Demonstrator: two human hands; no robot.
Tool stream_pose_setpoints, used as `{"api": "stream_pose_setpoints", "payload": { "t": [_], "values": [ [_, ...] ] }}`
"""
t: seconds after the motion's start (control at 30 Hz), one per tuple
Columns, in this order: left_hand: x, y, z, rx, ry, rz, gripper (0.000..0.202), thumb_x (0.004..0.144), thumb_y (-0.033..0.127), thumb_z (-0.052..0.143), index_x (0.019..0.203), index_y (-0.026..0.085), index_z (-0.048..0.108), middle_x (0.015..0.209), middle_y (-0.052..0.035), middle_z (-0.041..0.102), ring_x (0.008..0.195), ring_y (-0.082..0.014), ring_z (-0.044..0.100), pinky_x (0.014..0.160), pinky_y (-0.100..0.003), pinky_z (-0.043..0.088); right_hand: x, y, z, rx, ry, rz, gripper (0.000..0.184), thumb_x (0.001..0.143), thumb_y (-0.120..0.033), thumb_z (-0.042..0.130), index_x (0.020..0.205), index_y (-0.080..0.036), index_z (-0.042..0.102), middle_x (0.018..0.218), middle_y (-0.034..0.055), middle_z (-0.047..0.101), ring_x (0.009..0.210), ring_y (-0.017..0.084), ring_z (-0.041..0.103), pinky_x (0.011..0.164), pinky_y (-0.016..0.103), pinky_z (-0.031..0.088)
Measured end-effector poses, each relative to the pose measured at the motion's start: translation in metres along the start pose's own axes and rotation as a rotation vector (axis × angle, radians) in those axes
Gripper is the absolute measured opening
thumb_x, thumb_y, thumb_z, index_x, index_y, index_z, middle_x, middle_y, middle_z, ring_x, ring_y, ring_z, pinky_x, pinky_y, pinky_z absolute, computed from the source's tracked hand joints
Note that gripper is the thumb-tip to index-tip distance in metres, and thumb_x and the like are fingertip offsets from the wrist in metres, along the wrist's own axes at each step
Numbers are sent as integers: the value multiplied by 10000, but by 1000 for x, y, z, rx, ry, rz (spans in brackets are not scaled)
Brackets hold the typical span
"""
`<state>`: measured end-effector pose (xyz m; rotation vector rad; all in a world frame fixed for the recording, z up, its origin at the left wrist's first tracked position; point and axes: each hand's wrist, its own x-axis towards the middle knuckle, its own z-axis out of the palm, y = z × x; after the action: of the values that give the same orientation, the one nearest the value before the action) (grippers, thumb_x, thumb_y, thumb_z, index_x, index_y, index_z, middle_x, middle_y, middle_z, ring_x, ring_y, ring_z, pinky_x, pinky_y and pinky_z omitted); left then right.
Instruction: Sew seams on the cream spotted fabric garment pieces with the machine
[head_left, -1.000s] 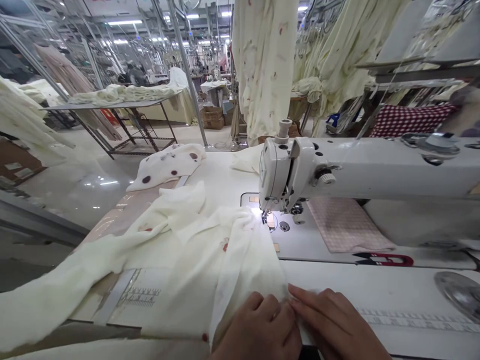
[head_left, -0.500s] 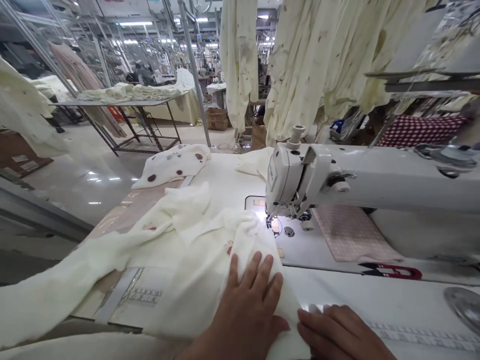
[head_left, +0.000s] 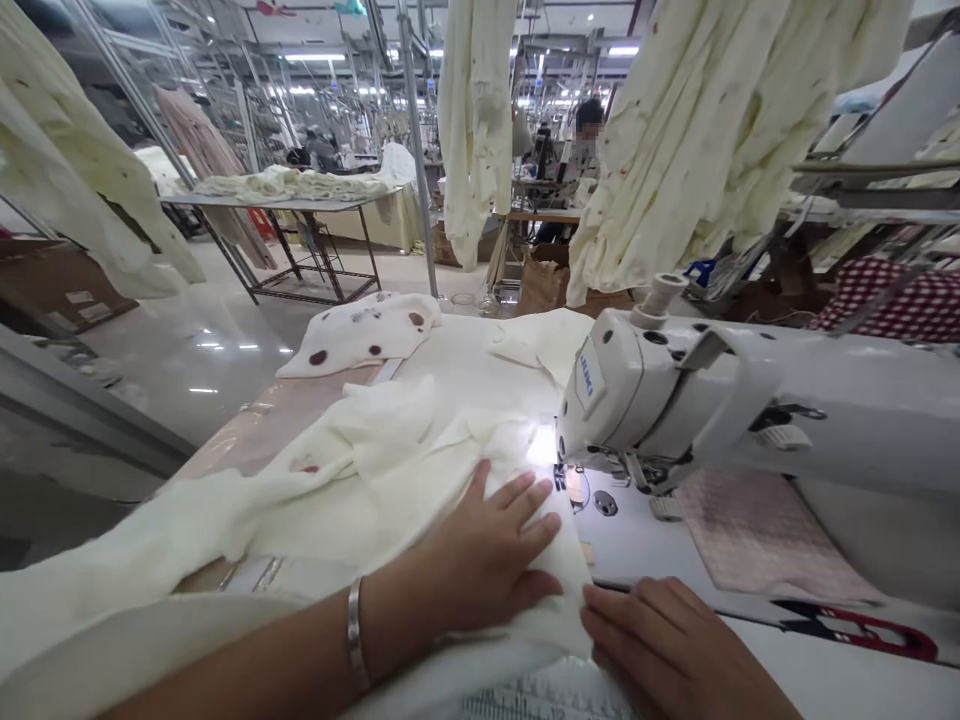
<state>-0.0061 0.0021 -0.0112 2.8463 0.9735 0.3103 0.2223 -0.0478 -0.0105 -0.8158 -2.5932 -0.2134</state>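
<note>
A cream garment piece (head_left: 360,500) with small printed motifs lies spread over the sewing table. Its right-hand part runs up to the presser foot (head_left: 559,476) of a white sewing machine (head_left: 675,390), where a bright lamp shines. My left hand (head_left: 491,550) rests flat on the cloth just in front of the foot, fingers spread. At the cloth's right edge, my right hand (head_left: 667,640) has its thumb and fingers closed on the fabric. The far side of the seam is washed out by the light.
Red-handled thread snips (head_left: 862,628) and a pink cloth (head_left: 772,530) lie by the machine. A white spotted cloth (head_left: 360,335) is at the table's back left. Cream garments (head_left: 675,150) hang ahead. A person (head_left: 585,140) sits farther back.
My left hand has slid forward with the cloth towards the presser foot, and its wrist bracelet now shows. The cloth edge and right hand are nearer the needle. The view has shifted.
</note>
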Motion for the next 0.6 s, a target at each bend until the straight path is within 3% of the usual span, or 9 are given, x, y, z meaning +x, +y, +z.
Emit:
{"api": "stream_pose_setpoints", "payload": {
  "t": [0.23,0.47,0.53,0.6],
  "values": [
    [32,-52,-5,60,5,102,416,933,482,371,1196,177,473,1366,-117,414,1274,-243,330,1033,-498,198,25,32,21,30,6,57,216,912,-163,432,1003,-159,628,960,86,657,763,160,587,682,309,464],
    [62,-96,-14,129,5,150,412,929,466,407,1205,168,483,1342,-104,447,1258,-228,349,1013,-405,228,25,54,47,-103,-59,114,239,918,-235,447,1112,-204,583,950,78,643,859,170,595,690,265,456],
    [67,-102,-15,149,-6,137,411,927,456,419,1212,166,478,1353,-102,439,1269,-229,336,1019,-419,225,24,53,47,-86,-56,117,233,915,-221,454,1114,-211,576,978,76,640,875,178,593,712,283,455],
    [64,-96,-12,155,-18,91,417,933,449,404,1236,168,460,1378,-105,412,1282,-231,321,1025,-447,223,24,48,42,-64,-52,141,241,926,-214,429,1122,-210,570,998,81,637,870,180,596,747,314,453]
  ]
}}
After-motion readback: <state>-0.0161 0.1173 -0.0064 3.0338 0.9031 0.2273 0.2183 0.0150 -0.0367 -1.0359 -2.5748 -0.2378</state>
